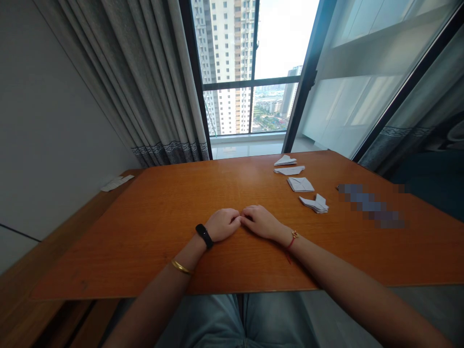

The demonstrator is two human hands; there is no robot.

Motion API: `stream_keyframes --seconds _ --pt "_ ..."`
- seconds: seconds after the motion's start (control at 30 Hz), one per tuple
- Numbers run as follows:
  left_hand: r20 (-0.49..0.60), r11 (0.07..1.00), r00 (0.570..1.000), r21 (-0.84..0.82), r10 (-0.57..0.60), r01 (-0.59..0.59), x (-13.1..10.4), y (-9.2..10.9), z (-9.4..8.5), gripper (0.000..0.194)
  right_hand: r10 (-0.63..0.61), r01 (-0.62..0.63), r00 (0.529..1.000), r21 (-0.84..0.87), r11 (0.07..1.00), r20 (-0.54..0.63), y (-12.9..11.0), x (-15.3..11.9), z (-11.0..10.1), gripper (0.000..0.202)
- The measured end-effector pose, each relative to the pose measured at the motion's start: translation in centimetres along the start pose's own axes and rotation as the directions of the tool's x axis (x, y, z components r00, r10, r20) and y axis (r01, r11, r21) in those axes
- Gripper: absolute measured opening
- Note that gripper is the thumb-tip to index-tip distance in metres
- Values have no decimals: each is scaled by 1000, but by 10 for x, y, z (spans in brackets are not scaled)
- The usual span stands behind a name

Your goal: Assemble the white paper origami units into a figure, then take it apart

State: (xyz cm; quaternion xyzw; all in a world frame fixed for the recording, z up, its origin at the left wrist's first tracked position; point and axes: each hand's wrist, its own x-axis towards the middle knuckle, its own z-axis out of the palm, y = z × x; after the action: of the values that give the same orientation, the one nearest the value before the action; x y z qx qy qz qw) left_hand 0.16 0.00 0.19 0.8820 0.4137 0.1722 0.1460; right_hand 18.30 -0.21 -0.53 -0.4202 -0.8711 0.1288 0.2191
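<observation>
My left hand [222,224] rests on the wooden table [174,193], knuckles up and fingers curled in. My right hand [261,221] lies beside it in the same loosely closed pose, and the two meet at the thumbs and fingertips. Nothing shows in either hand, though the palms face down. To the right of my right hand is a folded white paper shape with upturned ends [314,204]. Beyond it lie a square folded paper [300,184], a long flat folded paper [289,170] and a paper plane shape [285,160].
A blurred bluish item [369,205] lies at the table's right. On a ledge by the left wall is a pale paper strip [117,183]. Past the far table edge stand a grey curtain [155,77] and a window. The near table edge [232,292] is above my lap.
</observation>
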Motion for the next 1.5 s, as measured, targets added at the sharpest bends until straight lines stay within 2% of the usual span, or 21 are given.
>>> stream_keyframes --seconds 0.27,0.6,1.33,1.43,1.5 --pt "2 1000 1000 7 -9 8 0 -1 0 26 5 -5 1000 -3 1000 13 -1 0 -2 22" --pt "2 1000 1000 13 5 -5 0 0 -1 27 2 -2 1000 -10 1000 17 0 0 -1 28" --pt "24 1000 1000 -3 -19 20 0 2 -1 26 9 -9 1000 -3 1000 22 -3 -1 -1 24" --pt "11 1000 1000 -7 -21 21 -1 4 -3 26 7 -7 1000 33 999 18 -5 -2 -1 25" --pt "-13 999 999 -16 -30 30 -2 7 -10 25 -2 0 1000 93 996 19 4 2 -10 25"
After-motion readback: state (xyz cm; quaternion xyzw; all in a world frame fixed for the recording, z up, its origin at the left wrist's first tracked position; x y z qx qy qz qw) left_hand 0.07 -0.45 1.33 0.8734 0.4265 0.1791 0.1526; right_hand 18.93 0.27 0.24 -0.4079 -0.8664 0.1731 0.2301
